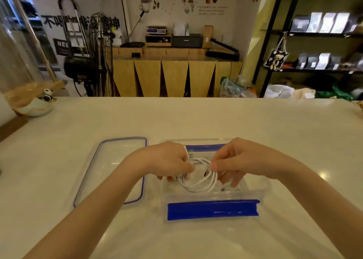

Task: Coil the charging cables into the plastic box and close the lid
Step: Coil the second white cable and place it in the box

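Observation:
A clear plastic box (253,192) with blue clip flaps on its near and far sides stands open on the white table. Over its inside hangs a white charging cable (198,187) wound into a loose coil of several loops. My left hand (167,160) pinches the coil's left side, with a plug end sticking out past its fingers. My right hand (235,160) grips the coil's right side between thumb and fingers. The clear lid (110,160) with a blue rim lies flat to the left of the box, partly under my left forearm.
A white table (196,119) stretches away to its far edge. A small bowl with a panda figure (39,103) sits at the far left corner. Beyond the table stand a fan, a wooden counter and black shelves.

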The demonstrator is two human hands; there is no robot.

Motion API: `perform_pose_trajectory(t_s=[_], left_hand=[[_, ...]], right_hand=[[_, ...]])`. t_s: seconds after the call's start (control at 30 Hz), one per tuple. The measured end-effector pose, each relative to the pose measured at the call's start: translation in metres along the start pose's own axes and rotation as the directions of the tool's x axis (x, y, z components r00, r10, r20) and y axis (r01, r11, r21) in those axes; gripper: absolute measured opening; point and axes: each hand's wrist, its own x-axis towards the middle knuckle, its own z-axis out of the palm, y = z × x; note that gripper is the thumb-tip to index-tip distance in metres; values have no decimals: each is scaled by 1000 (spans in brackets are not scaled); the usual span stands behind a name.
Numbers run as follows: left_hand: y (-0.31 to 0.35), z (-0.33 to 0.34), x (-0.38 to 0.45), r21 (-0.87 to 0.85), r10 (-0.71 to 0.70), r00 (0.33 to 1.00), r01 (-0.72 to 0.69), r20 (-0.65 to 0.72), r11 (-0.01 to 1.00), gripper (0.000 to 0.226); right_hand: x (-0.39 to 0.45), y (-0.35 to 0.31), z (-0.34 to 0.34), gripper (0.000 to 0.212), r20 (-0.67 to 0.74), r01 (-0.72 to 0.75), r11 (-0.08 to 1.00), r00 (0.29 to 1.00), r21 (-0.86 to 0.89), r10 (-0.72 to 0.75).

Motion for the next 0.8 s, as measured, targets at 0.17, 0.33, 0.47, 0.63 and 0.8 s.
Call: perform_pose_trajectory(t_s=[0.17,0.33,0.47,0.63,0.8], left_hand=[[6,6,7,80,-66,998,67,-8,995,31],[13,23,12,402,-151,985,170,-78,900,19],[20,36,17,568,-198,974,227,-113,791,28],[22,37,18,536,-232,963,268,-135,801,31],[22,32,3,586,-108,973,210,-204,783,25]], right_hand=[[7,1,5,19,-45,-29,993,999,-110,24],[15,2,19,17,-12,-67,982,998,-178,66],[20,-1,22,17,-8,-80,977,997,-197,80],[23,0,23,24,-29,-89,966,996,-244,85],[26,5,26,26,-44,-127,955,992,-267,120]])
